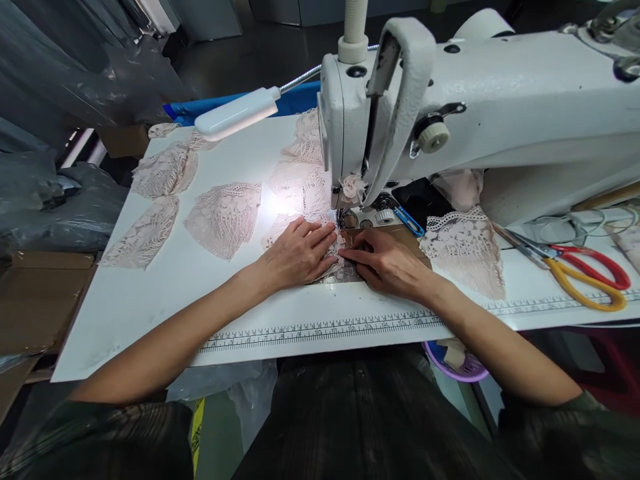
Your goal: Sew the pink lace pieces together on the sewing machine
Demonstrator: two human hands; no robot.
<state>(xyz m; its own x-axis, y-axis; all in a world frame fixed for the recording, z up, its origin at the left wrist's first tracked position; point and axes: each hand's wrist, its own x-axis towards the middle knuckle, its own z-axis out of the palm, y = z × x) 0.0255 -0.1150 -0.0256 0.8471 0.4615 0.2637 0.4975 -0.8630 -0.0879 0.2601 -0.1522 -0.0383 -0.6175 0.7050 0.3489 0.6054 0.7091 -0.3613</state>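
Note:
Under the presser foot [346,219] of a white sewing machine [345,127] lies a pale pink lace piece [334,249]. My left hand [301,251] rests on it with fingers stretched out and slightly spread, pressing it to the bed. Just right of the needle area, my right hand [385,261] has curled fingers, its forefinger tip at the lace's right edge in what looks like a pinch. The palms hide part of the lace. More joined lace [303,177] runs back behind the needle. A small lamp [237,115] lights the spot.
Several lace pieces [225,217] lie on the white table [150,313] at left; another lace piece [465,250] is at right. Red-and-yellow-handled scissors [575,263] and blue thread snips [409,221] lie nearby. A printed ruler [320,329] follows the front edge. A purple basket [460,373] sits below.

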